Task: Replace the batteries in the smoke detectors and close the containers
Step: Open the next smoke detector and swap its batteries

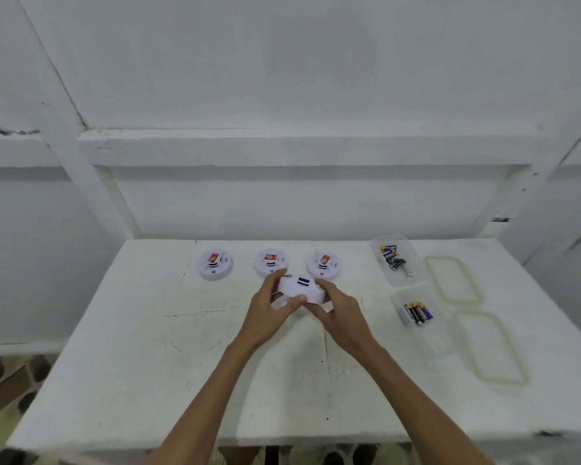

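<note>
Left hand (268, 312) and right hand (341, 315) both grip the smoke detector (301, 289) — one slippy twist could knock it into the open detectors (271, 262) just behind.

Left hand (269, 310), right hand (340, 315) around white detector (301, 289), perhaps lifted.

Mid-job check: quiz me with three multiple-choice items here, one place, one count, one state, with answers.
1. Where do the two lids lie? A right of the containers; B on the containers; C left of the detectors.
2. How many smoke detectors stand unheld on the table? A two; B three; C five.
3. Who holds the fourth detector? A left hand alone; B both hands; C neither.
Answers: A, lids lie beside open containers; B, three in a row; B, left hand and right hand grip it.
</note>
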The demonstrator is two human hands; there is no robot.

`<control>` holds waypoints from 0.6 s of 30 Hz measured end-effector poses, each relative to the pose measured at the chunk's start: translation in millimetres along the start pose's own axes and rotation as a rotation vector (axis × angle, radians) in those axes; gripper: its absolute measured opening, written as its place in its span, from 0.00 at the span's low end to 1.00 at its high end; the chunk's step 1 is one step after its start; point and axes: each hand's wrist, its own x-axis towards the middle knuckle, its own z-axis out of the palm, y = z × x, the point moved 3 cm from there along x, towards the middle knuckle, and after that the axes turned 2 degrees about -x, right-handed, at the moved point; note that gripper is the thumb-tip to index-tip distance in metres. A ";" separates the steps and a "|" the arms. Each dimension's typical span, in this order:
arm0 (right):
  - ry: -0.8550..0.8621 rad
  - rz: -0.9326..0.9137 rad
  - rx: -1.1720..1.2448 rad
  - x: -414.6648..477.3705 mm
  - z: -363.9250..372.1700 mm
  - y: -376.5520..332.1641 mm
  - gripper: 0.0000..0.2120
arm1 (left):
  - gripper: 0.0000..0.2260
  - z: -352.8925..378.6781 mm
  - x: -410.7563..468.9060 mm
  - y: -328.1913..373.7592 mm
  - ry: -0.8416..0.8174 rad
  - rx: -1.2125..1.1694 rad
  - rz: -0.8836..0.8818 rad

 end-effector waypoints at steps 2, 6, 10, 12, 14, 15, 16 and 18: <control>0.056 0.081 -0.004 -20.9 -20.0 -0.5 0.21 | 0.24 19.4 -7.8 17.9 -0.040 -0.037 -0.015; 0.123 0.187 0.106 -47.2 -47.4 0.4 0.17 | 0.18 48.6 -16.6 41.4 -0.105 -0.129 -0.022; 0.174 0.250 0.293 -65.4 -67.9 -4.4 0.18 | 0.30 68.5 -26.2 51.6 -0.182 -0.185 0.018; 0.193 0.265 0.342 -69.1 -76.8 -4.0 0.19 | 0.36 78.3 -22.8 51.3 -0.247 -0.186 0.028; 0.206 0.283 0.358 -73.0 -80.9 -3.1 0.19 | 0.40 84.8 -20.9 51.2 -0.294 -0.202 0.024; 0.213 0.294 0.358 -73.5 -81.9 -3.3 0.20 | 0.42 87.0 -18.1 52.0 -0.315 -0.218 0.015; 0.223 0.307 0.359 -73.5 -82.1 -4.9 0.21 | 0.43 89.5 -14.2 52.6 -0.356 -0.243 -0.002; 0.247 0.326 0.350 -72.6 -80.9 -8.5 0.22 | 0.41 92.1 -9.0 55.8 -0.426 -0.269 0.016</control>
